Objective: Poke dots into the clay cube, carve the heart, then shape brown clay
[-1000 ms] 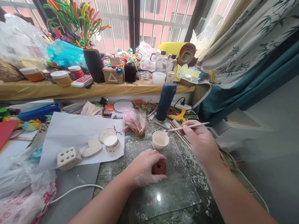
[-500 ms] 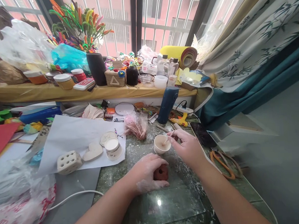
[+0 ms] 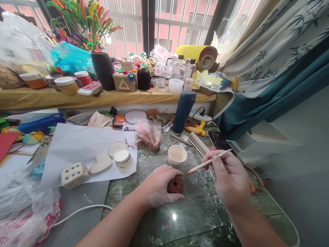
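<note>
My left hand (image 3: 162, 186) curls around a small lump of reddish-brown clay (image 3: 175, 184), which has a dark hole in its face. The clay rests on a clear sheet (image 3: 194, 212) on the table. In my right hand (image 3: 231, 175) is a slim pale wooden tool (image 3: 206, 164), pinched between fingers and thumb. Its pointed, reddish-brown tip hovers just right of the clay, apart from it. Behind the clay stands a white paper cup (image 3: 177, 155) holding a cloudy, light liquid.
A white dice block (image 3: 75, 175), a heart-shaped piece (image 3: 100, 163) and a small lidded tub (image 3: 123, 160) sit on white paper at left. Farther back are a plastic bag of brown clay (image 3: 148, 135), a navy bottle (image 3: 184, 112) and a yellow glue gun (image 3: 196, 128). A phone (image 3: 221, 143) lies at right.
My right hand has lifted the wooden tool out of the paper cup and moved right and toward me, bringing its tip beside the clay. My left hand keeps its hold.
</note>
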A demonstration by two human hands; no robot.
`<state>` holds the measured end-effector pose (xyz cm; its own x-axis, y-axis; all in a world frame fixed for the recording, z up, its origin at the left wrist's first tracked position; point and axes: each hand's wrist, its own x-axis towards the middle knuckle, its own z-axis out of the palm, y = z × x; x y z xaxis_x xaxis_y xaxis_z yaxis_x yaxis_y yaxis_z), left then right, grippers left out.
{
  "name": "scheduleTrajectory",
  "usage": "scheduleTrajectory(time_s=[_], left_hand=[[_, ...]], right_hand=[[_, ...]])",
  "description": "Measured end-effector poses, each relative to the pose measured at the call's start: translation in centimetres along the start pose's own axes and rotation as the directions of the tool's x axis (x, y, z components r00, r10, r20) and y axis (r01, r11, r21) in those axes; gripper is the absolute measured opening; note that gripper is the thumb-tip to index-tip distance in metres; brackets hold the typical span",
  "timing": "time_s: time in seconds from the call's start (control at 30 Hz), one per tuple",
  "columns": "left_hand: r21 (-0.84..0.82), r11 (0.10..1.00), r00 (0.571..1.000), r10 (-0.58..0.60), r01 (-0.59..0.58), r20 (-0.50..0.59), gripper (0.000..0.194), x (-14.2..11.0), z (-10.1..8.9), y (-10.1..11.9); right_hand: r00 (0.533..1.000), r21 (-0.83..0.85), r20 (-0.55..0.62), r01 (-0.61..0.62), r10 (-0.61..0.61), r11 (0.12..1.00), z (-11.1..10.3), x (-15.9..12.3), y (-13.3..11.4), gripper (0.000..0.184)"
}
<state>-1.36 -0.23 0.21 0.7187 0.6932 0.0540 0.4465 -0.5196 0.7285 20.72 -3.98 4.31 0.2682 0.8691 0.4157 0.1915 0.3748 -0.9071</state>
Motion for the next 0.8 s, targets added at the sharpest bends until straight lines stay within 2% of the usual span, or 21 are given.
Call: scheduleTrajectory(time_s=[0.13, 0.27, 0.3, 0.4, 0.43, 0.47, 0.53, 0.6, 0.63, 0.73, 0.77, 0.8], left_hand=[[-0.001, 1.000, 1.000, 0.020, -0.020, 0.004, 0.059, 0.2, -0.2, 0.2], [-0.001, 0.999, 0.999, 0.041, -0.041, -0.001, 0.054, 0.3, -0.1, 0.2], [0.003, 0.999, 0.999, 0.045, -0.045, -0.004, 0.050, 0.3, 0.0, 0.2], [0.020, 0.998, 0.998, 0.056, -0.056, -0.014, 0.035, 0.3, 0.2, 0.1], [0.022, 0.998, 0.998, 0.059, -0.059, -0.016, 0.033, 0.3, 0.3, 0.1], [0.022, 0.998, 0.998, 0.061, -0.061, -0.017, 0.033, 0.3, 0.3, 0.1], [0.019, 0.998, 0.998, 0.061, -0.060, -0.018, 0.037, 0.3, 0.3, 0.1], [0.017, 0.998, 0.998, 0.056, -0.056, -0.017, 0.038, 0.3, 0.3, 0.1], [0.014, 0.998, 0.998, 0.056, -0.056, -0.014, 0.038, 0.3, 0.3, 0.1], [-0.007, 0.998, 0.998, 0.062, -0.062, -0.013, 0.046, 0.3, 0.3, -0.1], [-0.012, 0.998, 0.998, 0.061, -0.061, -0.013, 0.049, 0.2, 0.3, -0.2], [-0.014, 0.998, 0.998, 0.058, -0.058, -0.015, 0.053, 0.2, 0.3, -0.2]], right_hand=[[0.984, -0.061, 0.172, -0.028, 0.038, 0.998, 0.4, -2.7, 0.6, 0.017], [0.948, -0.153, 0.317, 0.057, -0.005, 0.987, 0.9, -3.1, 0.7, 0.018], [0.924, -0.169, 0.381, 0.099, -0.027, 0.981, 1.0, -2.9, 0.5, 0.018], [0.805, -0.181, 0.588, 0.229, -0.081, 0.956, 1.3, -2.0, 0.0, 0.019], [0.786, -0.192, 0.613, 0.251, -0.084, 0.949, 1.5, -1.8, 0.0, 0.018], [0.792, -0.215, 0.606, 0.256, -0.077, 0.942, 1.7, -1.6, 0.0, 0.015], [0.845, -0.275, 0.533, 0.226, -0.047, 0.935, 2.0, -1.5, 0.0, 0.014], [0.865, -0.305, 0.501, 0.207, -0.028, 0.930, 2.2, -1.4, -0.1, 0.018], [0.852, -0.303, 0.523, 0.216, -0.028, 0.928, 2.2, -1.3, -0.3, 0.017], [0.774, -0.260, 0.633, 0.240, -0.023, 0.935, 1.5, -0.8, -1.6, 0.021], [0.770, -0.254, 0.638, 0.223, -0.011, 0.941, 1.1, -0.5, -2.1, 0.023], [0.792, -0.256, 0.611, 0.191, 0.005, 0.948, 0.7, -0.2, -2.6, 0.023]])
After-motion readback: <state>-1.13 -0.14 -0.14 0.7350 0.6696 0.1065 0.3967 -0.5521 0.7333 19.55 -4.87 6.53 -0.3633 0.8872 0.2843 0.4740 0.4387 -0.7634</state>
